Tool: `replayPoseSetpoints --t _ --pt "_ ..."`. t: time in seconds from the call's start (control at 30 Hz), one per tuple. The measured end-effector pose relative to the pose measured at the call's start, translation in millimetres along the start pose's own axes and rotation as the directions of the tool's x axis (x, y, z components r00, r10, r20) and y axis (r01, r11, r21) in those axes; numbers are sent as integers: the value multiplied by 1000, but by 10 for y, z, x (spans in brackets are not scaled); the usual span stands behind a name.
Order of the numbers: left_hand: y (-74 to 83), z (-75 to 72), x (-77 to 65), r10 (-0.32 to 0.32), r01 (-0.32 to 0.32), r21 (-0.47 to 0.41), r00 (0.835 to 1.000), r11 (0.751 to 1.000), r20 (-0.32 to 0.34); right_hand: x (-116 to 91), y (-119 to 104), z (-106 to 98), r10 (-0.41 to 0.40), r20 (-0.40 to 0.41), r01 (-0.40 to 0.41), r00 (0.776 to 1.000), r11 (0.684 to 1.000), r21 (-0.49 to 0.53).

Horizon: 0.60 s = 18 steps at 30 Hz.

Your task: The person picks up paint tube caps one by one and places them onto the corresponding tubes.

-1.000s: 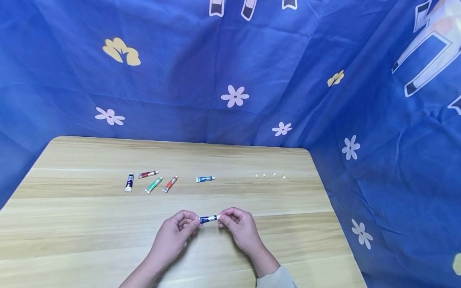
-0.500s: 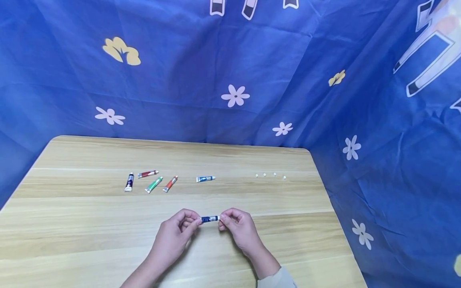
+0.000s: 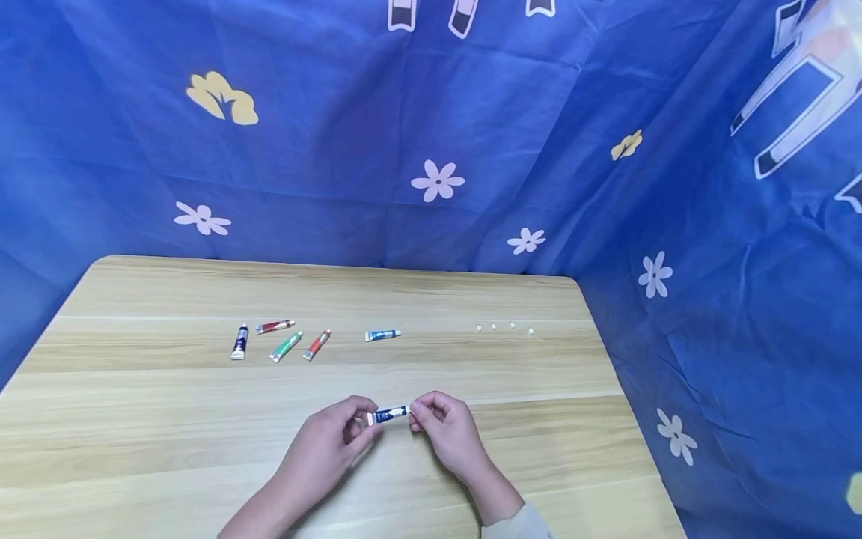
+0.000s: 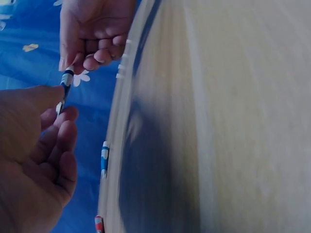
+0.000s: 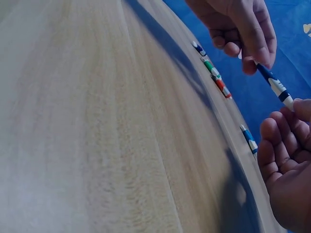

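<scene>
One dark-blue tube (image 3: pixel 390 415) over the table (image 3: pixel 135 434), gripped at both ends; I read the step as cap work.
Head: left hand (image 3: pixel 322 443) pinches the flat end, right hand (image 3: pixel 453 434) pinches the white cap (image 3: pixel 408 409). I count five other tubes (image 3: pixel 382 335) lying farther out, four small white pieces (image 3: pixel 494 327) to their right. Left wrist: left thumb on the tube, other fingers bent. Right wrist: right fingers at the cap, tube slanting between both hands; can't tell if it's going on or off. Next move, I judge, calls for a steady left grip while the right twists.
</scene>
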<state>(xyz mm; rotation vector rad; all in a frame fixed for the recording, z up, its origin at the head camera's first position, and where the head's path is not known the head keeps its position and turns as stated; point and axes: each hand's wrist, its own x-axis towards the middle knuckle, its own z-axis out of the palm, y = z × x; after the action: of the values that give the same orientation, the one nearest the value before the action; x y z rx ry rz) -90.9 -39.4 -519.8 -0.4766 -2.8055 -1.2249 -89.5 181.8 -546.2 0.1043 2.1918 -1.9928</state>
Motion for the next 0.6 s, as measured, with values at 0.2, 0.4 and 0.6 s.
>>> replayPoseSetpoints --t 0.2,0.4,0.6 --pt "-39 17 19 84 -81 189 996 979 -10 -19 13 8 -37 -7 36 999 991 -132" --pt "-63 42 81 163 -151 266 986 952 -25 -34 20 20 -63 -11 60 998 980 -188" --pt "-77 59 170 150 -145 298 989 944 6 -36 42 0 -50 -21 44 999 977 -211"
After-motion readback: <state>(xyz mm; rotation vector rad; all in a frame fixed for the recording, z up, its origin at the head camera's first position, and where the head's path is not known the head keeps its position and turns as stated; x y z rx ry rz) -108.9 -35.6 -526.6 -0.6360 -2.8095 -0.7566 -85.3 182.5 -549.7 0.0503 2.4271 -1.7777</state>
